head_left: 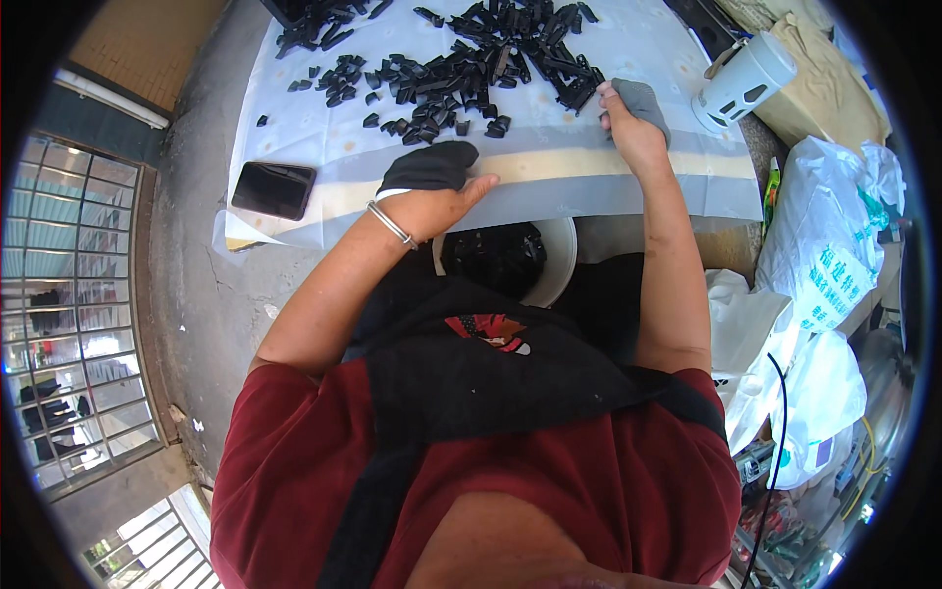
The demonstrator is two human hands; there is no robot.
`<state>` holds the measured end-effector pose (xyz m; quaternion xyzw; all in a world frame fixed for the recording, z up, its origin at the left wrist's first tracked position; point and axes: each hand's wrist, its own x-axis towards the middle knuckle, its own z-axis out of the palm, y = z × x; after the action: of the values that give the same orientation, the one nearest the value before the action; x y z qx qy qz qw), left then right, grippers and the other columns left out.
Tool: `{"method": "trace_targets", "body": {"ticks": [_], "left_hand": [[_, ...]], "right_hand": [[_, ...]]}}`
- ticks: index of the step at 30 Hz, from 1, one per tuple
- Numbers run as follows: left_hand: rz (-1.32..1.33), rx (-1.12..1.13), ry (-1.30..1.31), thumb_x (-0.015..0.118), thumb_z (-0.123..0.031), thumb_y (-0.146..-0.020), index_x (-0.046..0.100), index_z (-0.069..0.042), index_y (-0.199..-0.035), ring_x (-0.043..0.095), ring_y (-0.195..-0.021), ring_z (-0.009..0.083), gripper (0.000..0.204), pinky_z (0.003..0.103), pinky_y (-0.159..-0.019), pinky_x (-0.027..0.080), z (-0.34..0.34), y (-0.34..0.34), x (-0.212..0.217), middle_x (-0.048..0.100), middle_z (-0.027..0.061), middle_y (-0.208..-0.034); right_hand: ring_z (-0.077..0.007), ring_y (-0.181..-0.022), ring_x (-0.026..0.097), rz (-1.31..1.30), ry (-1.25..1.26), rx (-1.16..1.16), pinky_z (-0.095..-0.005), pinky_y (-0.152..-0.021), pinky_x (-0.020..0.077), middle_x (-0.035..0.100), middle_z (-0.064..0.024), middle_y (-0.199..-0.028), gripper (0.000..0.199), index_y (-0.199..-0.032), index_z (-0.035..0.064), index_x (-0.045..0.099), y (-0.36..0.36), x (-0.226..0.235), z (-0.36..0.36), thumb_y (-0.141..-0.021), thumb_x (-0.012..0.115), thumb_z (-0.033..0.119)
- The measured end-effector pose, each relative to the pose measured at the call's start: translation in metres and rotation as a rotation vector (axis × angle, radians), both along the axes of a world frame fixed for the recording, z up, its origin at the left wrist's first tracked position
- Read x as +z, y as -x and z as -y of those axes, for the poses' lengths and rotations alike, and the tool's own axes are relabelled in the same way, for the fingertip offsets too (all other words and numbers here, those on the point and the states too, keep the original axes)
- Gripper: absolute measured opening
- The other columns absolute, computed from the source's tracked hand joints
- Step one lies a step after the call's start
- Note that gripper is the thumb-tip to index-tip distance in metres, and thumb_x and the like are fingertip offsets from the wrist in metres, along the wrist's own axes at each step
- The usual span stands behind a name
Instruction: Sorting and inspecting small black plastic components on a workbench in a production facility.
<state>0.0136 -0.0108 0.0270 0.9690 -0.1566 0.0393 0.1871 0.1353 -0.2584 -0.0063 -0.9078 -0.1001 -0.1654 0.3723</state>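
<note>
My left hand (432, 187) rests at the near edge of the table (589, 172), wearing a black partial glove over the fingers, with a metal bracelet on the wrist. Whether it holds a piece is hidden by the glove. My right hand (633, 118) wears a grey partial glove and is curled at the right side of a heap of small black plastic parts (481, 69). It touches the heap's edge; what it grips is too small to tell. A white bowl (559, 255) with black parts sits in my lap below the table edge.
A black phone (274, 189) lies at the table's near left corner. A white perforated cup (743, 80) lies on its side at the right. White plastic bags (824, 245) and brown sacks pile on the right. Metal window grilles stand at the left.
</note>
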Motion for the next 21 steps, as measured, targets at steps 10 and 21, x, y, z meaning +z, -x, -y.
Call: {"method": "trace_targets", "body": {"ticks": [10,21], "left_hand": [[0.19,0.057,-0.133,0.052,-0.019,-0.077,0.058,-0.007,-0.095,0.058,-0.082,0.029,0.022,0.039,-0.07,0.046,0.018,-0.063,-0.044,0.059,0.0147,-0.09],[0.187,0.1,-0.077,0.052,-0.02,-0.074,0.06,-0.01,-0.089,0.057,-0.083,0.0303,0.02,0.039,-0.072,0.046,-0.002,-0.03,-0.025,0.059,0.0145,-0.089]], "right_hand": [[-0.0333,-0.082,0.055,-0.005,0.664,0.178,-0.043,-0.072,0.0449,0.059,-0.0174,-0.086,0.017,-0.089,0.0074,0.058,0.025,0.026,-0.035,-0.079,0.05,0.018],[-0.0327,-0.088,0.055,-0.04,0.65,0.179,-0.0434,-0.076,0.0451,0.058,-0.016,-0.094,0.025,-0.102,0.0084,0.055,0.057,0.027,-0.03,-0.08,0.049,0.018]]}}
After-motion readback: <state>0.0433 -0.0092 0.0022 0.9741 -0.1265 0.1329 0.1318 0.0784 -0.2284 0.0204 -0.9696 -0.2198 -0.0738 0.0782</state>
